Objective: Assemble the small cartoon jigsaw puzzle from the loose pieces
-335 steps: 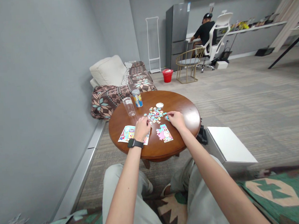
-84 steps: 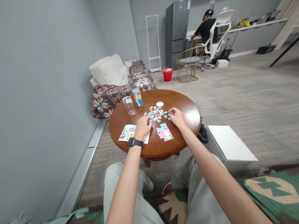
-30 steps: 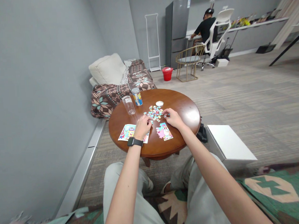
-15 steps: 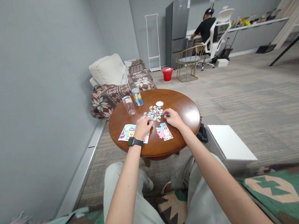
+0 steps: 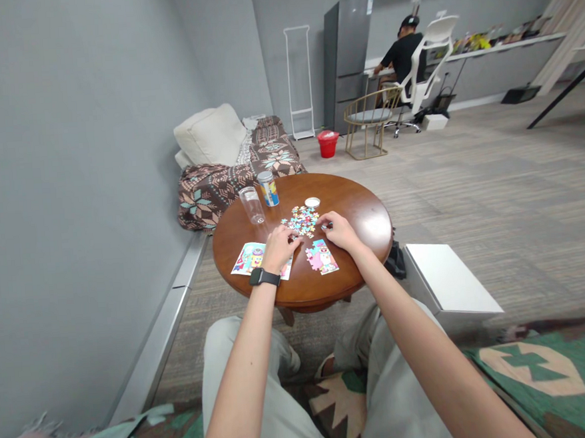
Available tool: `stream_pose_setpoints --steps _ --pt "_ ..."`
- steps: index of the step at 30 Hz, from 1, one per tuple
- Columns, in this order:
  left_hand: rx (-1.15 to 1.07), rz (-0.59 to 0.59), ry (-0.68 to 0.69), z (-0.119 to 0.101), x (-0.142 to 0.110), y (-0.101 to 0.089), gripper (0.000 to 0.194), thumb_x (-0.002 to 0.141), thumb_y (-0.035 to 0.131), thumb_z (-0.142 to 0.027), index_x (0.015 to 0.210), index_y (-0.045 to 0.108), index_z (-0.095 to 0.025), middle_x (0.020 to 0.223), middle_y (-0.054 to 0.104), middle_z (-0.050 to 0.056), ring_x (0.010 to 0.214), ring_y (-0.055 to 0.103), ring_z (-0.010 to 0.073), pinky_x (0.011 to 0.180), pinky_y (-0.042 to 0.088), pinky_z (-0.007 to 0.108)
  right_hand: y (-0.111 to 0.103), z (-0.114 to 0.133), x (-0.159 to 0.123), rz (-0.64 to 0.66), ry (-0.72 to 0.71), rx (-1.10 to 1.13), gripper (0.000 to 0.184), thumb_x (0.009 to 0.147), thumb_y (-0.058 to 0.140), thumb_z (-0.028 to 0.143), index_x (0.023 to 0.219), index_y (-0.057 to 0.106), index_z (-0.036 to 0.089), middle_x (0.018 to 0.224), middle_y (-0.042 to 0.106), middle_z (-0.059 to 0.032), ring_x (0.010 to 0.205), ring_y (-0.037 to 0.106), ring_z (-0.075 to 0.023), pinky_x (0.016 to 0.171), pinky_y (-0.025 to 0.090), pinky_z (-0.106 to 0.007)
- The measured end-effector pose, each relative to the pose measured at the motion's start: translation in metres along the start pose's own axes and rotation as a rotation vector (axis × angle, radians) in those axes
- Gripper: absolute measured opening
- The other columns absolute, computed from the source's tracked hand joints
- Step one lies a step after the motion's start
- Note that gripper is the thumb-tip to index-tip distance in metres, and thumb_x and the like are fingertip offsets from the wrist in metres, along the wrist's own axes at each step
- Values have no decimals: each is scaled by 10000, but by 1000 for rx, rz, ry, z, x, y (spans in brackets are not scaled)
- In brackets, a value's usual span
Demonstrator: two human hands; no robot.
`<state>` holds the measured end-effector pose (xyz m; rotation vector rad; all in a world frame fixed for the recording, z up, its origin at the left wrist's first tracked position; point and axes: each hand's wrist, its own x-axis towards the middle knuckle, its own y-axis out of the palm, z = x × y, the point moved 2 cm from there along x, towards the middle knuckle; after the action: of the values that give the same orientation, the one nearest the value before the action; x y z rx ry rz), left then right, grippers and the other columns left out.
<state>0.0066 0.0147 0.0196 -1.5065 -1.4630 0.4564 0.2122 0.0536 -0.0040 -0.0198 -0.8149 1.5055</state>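
Loose jigsaw puzzle pieces [image 5: 302,219] lie in a colourful pile on the round wooden table [image 5: 351,195]. My left hand [image 5: 280,248], with a dark watch at the wrist, reaches to the pile's near left edge. Its thumb stands apart from the fingers, over a few pieces. At the pile's right edge, my right hand [image 5: 341,231] has its fingers bent around a small puzzle piece [image 5: 328,226], partly hidden. Between the hands and closer to me is a joined puzzle section [image 5: 322,257], pink and blue. A cartoon picture sheet [image 5: 251,256] lies partly under my left hand.
A clear plastic cup [image 5: 252,207], a yellow-and-blue can [image 5: 269,190] and a round lid [image 5: 312,203] stand beyond the pile. A white box [image 5: 449,278] is right of the table. Farther off are a red bucket [image 5: 328,143] and a seated person [image 5: 404,54].
My left hand's thumb and fingertips have shifted slightly right, over pieces at the pile's near edge. My right hand stays almost where it was.
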Motion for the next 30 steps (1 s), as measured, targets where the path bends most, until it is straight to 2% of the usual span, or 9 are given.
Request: stream_pose_setpoints --steps 6,16,21,26,30 --pt "9 2 13 0 0 -1 123 858 726 -307 854 722 -184 909 647 58 901 612 218 842 477 342 -1 0 0 -12 -19 -8 300 658 536 23 838 683 213 891 641 -24 846 608 -193 861 519 -362" --pt "7 31 80 3 2 2 132 920 618 -225 937 746 -200 1048 672 77 1044 622 235 979 478 383 -3 5 -1 -27 -27 1 345 658 495 8 863 696 200 938 605 -39 880 594 -189 874 519 -353" --pt "3 15 65 3 1 1 155 890 608 -176 1014 699 -200 1078 688 74 1031 619 232 959 486 386 -2 4 0 -47 -26 33 339 676 468 11 852 690 197 944 585 -42 858 592 -183 859 532 -350" --pt "-1 7 34 2 1 1 142 858 634 -183 995 669 -191 1050 695 79 1014 624 243 945 487 394 0 2 1 -51 -34 105 291 688 477 36 838 661 206 963 602 -44 883 618 -179 809 555 -319" --pt "-15 3 26 2 1 1 124 849 634 -173 969 655 -197 1022 699 72 992 631 235 934 491 386 1 1 2 -34 -45 132 278 691 475 51 844 650 203 915 618 -31 791 618 -153 770 569 -307"
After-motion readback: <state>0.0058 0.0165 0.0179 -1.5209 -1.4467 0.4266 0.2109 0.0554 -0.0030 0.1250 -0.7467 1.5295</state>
